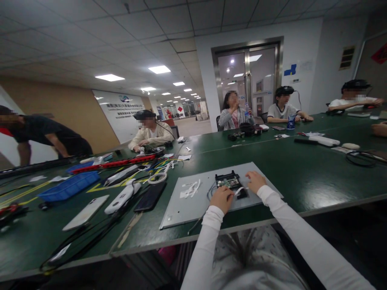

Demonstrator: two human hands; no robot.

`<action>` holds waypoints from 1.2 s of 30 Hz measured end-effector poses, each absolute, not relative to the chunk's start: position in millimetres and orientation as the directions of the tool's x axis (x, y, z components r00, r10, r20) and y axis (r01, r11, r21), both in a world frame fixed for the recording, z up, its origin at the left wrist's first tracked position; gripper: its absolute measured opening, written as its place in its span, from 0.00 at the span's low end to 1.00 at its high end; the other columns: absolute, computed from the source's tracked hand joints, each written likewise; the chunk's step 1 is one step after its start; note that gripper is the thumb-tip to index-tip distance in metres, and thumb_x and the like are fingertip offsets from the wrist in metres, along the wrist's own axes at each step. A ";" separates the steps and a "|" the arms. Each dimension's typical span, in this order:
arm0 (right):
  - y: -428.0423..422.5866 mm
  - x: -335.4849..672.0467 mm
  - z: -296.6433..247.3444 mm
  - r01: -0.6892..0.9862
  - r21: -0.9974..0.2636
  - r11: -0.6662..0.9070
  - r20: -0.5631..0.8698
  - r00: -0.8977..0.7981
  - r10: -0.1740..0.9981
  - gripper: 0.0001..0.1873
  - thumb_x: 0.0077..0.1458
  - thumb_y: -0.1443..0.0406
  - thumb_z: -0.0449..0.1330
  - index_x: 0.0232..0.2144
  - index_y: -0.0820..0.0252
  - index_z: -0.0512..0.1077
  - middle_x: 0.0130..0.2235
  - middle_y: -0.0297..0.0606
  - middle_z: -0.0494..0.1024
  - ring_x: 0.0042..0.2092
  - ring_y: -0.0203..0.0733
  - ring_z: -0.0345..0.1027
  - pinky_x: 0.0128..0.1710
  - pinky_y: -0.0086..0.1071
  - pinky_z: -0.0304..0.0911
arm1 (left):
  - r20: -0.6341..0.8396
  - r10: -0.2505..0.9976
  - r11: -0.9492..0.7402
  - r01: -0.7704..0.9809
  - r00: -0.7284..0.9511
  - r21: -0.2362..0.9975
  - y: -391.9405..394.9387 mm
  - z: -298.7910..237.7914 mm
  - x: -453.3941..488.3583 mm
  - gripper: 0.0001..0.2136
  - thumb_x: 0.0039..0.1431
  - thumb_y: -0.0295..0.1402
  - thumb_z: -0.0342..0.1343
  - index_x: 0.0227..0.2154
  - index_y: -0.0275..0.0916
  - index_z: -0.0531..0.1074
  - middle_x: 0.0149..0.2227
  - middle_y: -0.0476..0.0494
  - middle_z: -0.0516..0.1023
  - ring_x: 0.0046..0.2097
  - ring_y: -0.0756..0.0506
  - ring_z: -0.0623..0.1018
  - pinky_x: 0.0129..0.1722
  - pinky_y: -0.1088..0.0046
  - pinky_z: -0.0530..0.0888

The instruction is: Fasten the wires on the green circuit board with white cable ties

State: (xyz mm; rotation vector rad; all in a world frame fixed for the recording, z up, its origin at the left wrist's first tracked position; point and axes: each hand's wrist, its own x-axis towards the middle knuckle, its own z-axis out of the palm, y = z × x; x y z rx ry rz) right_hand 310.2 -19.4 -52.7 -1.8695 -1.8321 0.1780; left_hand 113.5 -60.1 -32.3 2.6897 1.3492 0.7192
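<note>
Left hand (222,199) and right hand (256,181) at a circuit board (229,182) on a grey panel (177,206)

The circuit board, in its black frame, lies on the panel, right of the panel's middle. The left hand is over the panel's near part, its fingers bent and drawn narrow beside a white ribbon (238,190); whether they grip it, I cannot tell. The right hand is over the panel's right part, fingers curled just beside the board; whether they hold anything, I cannot tell.

White strips (191,189) lie on the panel's left part. The panel rests on a green worktop (302,177). Just left of the panel lies a black phone (151,196); farther left of it, a white phone (86,212) and a blue tray (71,188).
</note>
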 end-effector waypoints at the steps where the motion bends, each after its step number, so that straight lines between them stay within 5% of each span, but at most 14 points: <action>1: -19.3 309.6 -52.8 0.888 -0.454 0.077 0.272 0.055 0.961 0.18 0.41 0.72 0.52 0.38 0.56 0.65 0.40 0.37 0.66 0.41 0.38 0.59 0.36 0.29 0.49 | 0.383 0.768 -0.619 0.747 0.513 0.242 -59.9 -32.5 113.4 0.09 0.51 0.28 0.48 0.31 0.40 0.72 0.36 0.45 0.69 0.41 0.47 0.67 0.42 0.68 0.65; 8: -18.8 305.4 -54.0 0.830 -0.499 0.250 0.306 -0.101 0.947 0.21 0.38 0.74 0.51 0.39 0.57 0.65 0.39 0.35 0.66 0.37 0.34 0.59 0.36 0.27 0.50 | 0.383 0.767 -0.622 0.743 0.515 0.246 -59.3 -33.8 113.1 0.09 0.51 0.28 0.48 0.32 0.40 0.72 0.36 0.45 0.69 0.41 0.47 0.67 0.42 0.68 0.65; 29: -15.3 308.8 -58.7 0.893 -0.412 0.181 0.245 -0.082 0.966 0.21 0.40 0.77 0.51 0.37 0.55 0.66 0.39 0.35 0.67 0.40 0.35 0.60 0.36 0.27 0.50 | 0.399 0.751 -0.637 0.736 0.526 0.229 -58.2 -35.0 112.0 0.08 0.52 0.29 0.47 0.31 0.40 0.71 0.36 0.45 0.69 0.41 0.47 0.67 0.42 0.69 0.65; 36: -10.0 312.9 -62.3 0.858 -0.477 0.188 0.367 0.000 0.930 0.20 0.38 0.79 0.49 0.33 0.59 0.68 0.36 0.37 0.68 0.38 0.36 0.61 0.38 0.29 0.54 | 0.404 0.746 -0.641 0.735 0.529 0.221 -57.5 -36.2 111.7 0.09 0.52 0.29 0.47 0.32 0.40 0.71 0.36 0.45 0.69 0.41 0.47 0.67 0.41 0.69 0.65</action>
